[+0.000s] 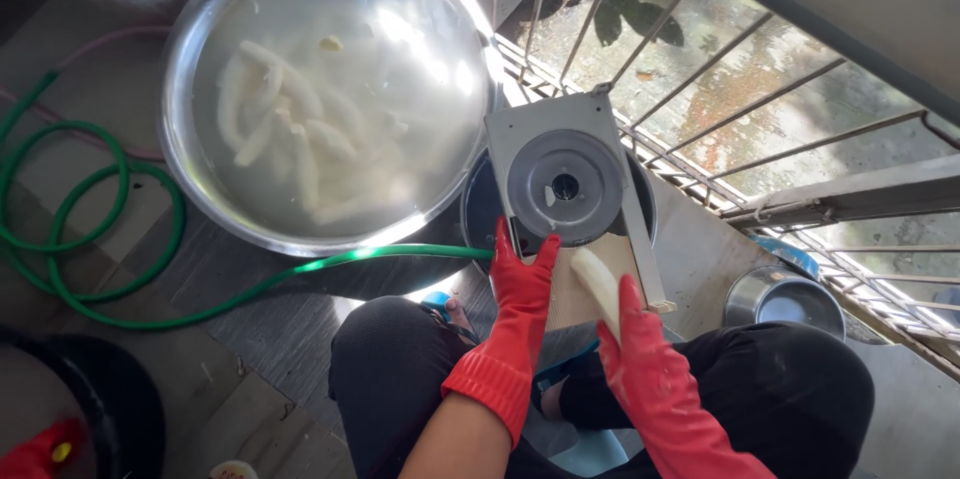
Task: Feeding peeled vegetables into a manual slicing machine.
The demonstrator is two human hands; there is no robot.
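Observation:
Both my hands wear red rubber gloves. My left hand (520,284) grips the lower left edge of a grey slicer board (545,134) with a round metal disc (566,186) in its middle. The board leans over a dark pot (480,207). My right hand (635,334) holds a pale peeled root piece (596,281) against the board's lower wooden part. A large steel basin (190,69) of water with several more peeled white pieces (290,144) sits to the upper left.
A green hose (120,239) loops over the floor at left and runs to the pot. Metal railing bars (720,69) stand at right. A small steel bowl (785,301) lies by my right knee. A black tub (120,409) is at lower left.

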